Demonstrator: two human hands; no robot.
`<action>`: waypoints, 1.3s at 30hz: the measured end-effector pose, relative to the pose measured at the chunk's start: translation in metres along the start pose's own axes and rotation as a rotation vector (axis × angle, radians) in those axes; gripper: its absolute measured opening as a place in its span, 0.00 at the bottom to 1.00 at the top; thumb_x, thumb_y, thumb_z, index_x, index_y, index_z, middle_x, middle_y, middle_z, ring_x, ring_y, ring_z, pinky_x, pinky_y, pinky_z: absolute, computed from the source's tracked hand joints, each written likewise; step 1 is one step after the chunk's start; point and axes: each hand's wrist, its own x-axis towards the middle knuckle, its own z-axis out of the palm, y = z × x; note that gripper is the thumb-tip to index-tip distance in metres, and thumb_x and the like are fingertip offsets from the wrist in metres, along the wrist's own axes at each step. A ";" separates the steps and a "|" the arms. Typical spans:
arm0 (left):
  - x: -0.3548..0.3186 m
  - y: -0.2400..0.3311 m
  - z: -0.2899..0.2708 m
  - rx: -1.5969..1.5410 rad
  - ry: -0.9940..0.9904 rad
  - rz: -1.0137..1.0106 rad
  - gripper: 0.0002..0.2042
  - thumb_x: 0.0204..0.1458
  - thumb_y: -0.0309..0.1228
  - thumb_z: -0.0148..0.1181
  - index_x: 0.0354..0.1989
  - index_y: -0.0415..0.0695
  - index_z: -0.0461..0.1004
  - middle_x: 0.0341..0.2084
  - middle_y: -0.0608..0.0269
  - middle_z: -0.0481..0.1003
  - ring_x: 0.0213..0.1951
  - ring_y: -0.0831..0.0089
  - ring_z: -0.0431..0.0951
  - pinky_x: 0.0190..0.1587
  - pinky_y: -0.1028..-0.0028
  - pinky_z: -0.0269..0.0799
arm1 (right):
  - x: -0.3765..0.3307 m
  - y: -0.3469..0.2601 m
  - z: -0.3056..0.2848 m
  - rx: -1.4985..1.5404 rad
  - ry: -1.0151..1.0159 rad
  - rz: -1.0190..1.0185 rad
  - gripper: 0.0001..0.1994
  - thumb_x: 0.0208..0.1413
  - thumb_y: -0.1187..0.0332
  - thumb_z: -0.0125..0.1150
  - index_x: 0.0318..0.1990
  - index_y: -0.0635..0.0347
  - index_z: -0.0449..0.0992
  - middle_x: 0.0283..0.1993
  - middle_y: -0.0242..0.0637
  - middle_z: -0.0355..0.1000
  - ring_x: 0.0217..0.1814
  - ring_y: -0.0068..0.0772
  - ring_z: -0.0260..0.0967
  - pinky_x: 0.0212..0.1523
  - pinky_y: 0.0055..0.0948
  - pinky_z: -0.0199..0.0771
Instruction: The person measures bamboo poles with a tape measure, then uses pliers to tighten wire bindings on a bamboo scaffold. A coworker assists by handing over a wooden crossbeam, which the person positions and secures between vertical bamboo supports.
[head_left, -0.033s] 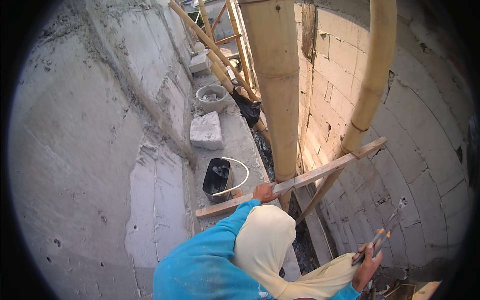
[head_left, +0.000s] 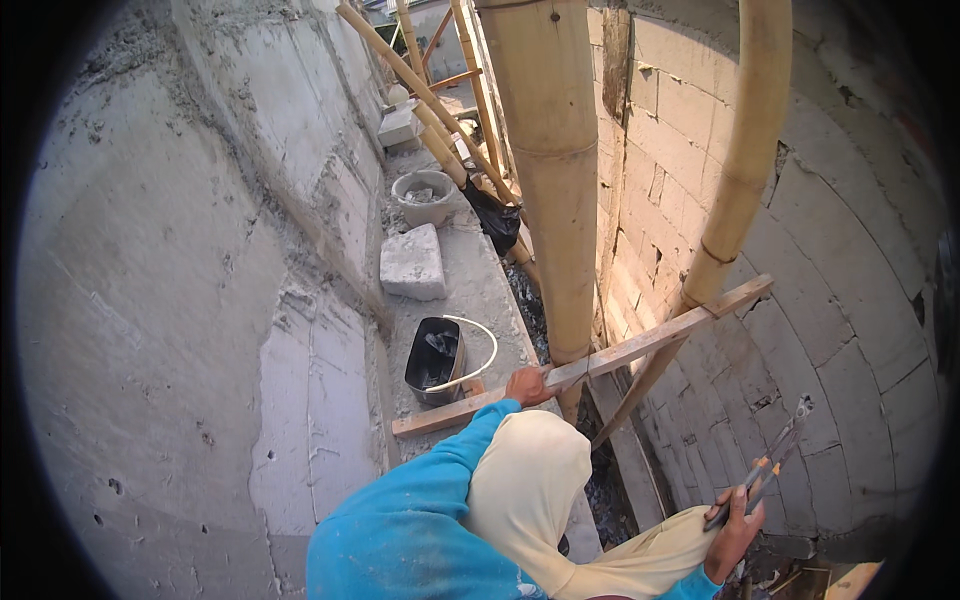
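My left hand (head_left: 528, 386), in a blue sleeve, is closed around a wooden batten (head_left: 650, 342). The batten runs slantwise from the ledge up to the right, crossing in front of a thick bamboo pole (head_left: 558, 200). At the lower right, my right hand (head_left: 738, 530) grips a pair of long-handled pincers (head_left: 768, 468) beside my bent knee. Their small metal head points up and away, and the handles show dark and orange parts. A black bucket (head_left: 436, 358) with a pale curved handle stands just beyond the batten's left end.
A rough block (head_left: 412, 262) and a round grey bucket (head_left: 424, 196) sit farther along the narrow concrete ledge (head_left: 478, 290). A plastered wall (head_left: 160, 330) rises on the left, a block wall (head_left: 690, 130) on the right. Another bamboo pole (head_left: 742, 150) leans there. Black plastic (head_left: 494, 218) hangs by the ledge.
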 end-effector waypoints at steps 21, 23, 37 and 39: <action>0.009 0.000 -0.004 0.018 -0.021 -0.037 0.28 0.46 0.55 0.65 0.55 0.56 0.79 0.40 0.46 0.81 0.44 0.47 0.82 0.49 0.52 0.76 | 0.003 -0.002 0.007 -0.023 -0.002 -0.026 0.27 0.70 0.59 0.51 0.70 0.63 0.60 0.27 0.31 0.62 0.22 0.19 0.59 0.27 0.23 0.65; 0.009 0.000 -0.005 0.022 -0.025 -0.042 0.28 0.47 0.55 0.65 0.54 0.56 0.79 0.40 0.46 0.81 0.44 0.47 0.82 0.49 0.52 0.76 | 0.003 -0.002 0.007 -0.017 0.004 -0.022 0.27 0.70 0.59 0.52 0.70 0.63 0.60 0.27 0.31 0.62 0.22 0.19 0.59 0.27 0.23 0.65; 0.007 0.004 -0.010 0.050 -0.052 -0.045 0.26 0.47 0.53 0.65 0.52 0.54 0.79 0.40 0.46 0.81 0.45 0.47 0.81 0.50 0.52 0.75 | 0.003 -0.002 0.006 0.001 -0.001 -0.018 0.27 0.70 0.59 0.52 0.71 0.63 0.59 0.28 0.32 0.63 0.23 0.20 0.59 0.27 0.24 0.65; 0.008 0.002 -0.007 0.055 -0.042 -0.036 0.27 0.47 0.54 0.65 0.53 0.54 0.79 0.40 0.46 0.81 0.45 0.47 0.81 0.50 0.52 0.75 | 0.004 -0.001 0.004 -0.002 -0.008 -0.021 0.27 0.70 0.60 0.52 0.71 0.63 0.59 0.28 0.32 0.63 0.23 0.20 0.59 0.27 0.24 0.65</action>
